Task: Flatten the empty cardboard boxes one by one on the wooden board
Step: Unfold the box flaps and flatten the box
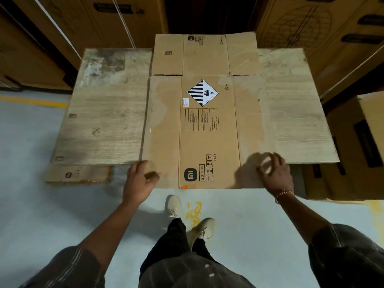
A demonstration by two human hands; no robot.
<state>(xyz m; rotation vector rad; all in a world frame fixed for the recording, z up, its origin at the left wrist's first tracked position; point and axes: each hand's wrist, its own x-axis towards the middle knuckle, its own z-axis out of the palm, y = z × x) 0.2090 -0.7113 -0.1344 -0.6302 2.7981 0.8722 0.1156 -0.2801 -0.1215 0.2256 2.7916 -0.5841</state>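
My left hand (139,179) is at the box's (207,125) near edge, left of its middle, thumb on top and closed on the cardboard. My right hand (274,173) sits on the box's near right corner with its fingers (276,157) curled. Blur keeps me from telling whether they grip the edge or only bear down on it.

The box lies down the middle of the board (99,113), its near end hanging over the board's near edge and its far flaps reaching past the far edge. It looks fully collapsed: panels flat, creases running lengthwise, flaps spread open at the far end. It is plain brown cardboard, scuffed and stained pale along both long sides, with a striped diamond label (202,92) and printed tables in the centre.

I judge this box as good as done, needing at most a last press or squaring up.

A flat carton (76,174) pokes out beneath the board's near left corner. More cartons (93,21) stand beyond the far edge, though I can't tell if any are empty.
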